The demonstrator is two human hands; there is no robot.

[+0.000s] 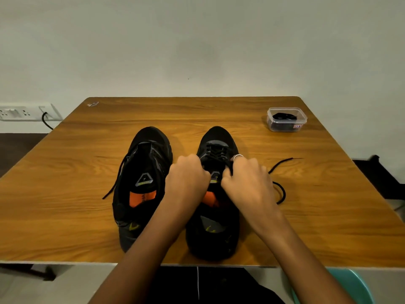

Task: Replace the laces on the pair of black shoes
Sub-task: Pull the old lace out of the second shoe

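Two black shoes stand side by side on the wooden table (317, 216), toes pointing away from me. The left shoe (142, 178) has a loosened lace trailing off its left side. Over the tongue of the right shoe (215, 148), my left hand (188, 183) and my right hand (247, 183) both have fingers curled into the black lace (215, 153). A loose end of that lace (280, 189) loops on the table to the right of my right hand. A ring sits on one right finger.
A small clear plastic box (286, 119) with black laces inside stands at the far right of the table. A wall socket panel (26, 113) with a black cable is at the left. A teal chair edge (355, 286) shows at the bottom right.
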